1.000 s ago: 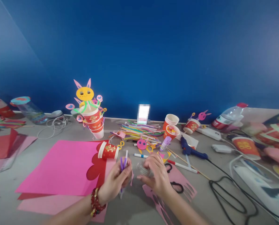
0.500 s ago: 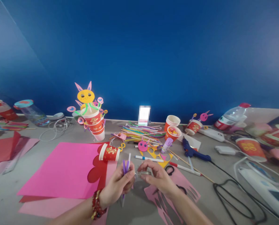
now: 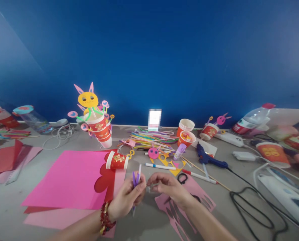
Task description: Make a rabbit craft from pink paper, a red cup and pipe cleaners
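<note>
My left hand (image 3: 130, 194), with a red bead bracelet at the wrist, is closed round a few thin purple and white strips (image 3: 136, 178) that stand up from the fist and poke out below it. Just right of it, my right hand (image 3: 168, 189) pinches a small clear, shiny piece (image 3: 154, 187) between thumb and fingers; what it is I cannot make out. The fingertips of the two hands nearly meet. A red paper cup (image 3: 117, 161) lies on its side behind my left hand. Under my right forearm are scissors (image 3: 182, 178) and cut pink paper (image 3: 202, 190).
Pink sheets (image 3: 69, 180) lie at left, near stacked decorated cups (image 3: 99, 125). Coloured sticks (image 3: 152, 139), markers (image 3: 160, 166), a glue stick (image 3: 180, 151) and open cups (image 3: 186, 138) are behind the hands. A blue glue gun (image 3: 209, 159) with a black cord lies right.
The view has shifted slightly. My right hand has come a little closer to my left hand, and both keep their hold.
</note>
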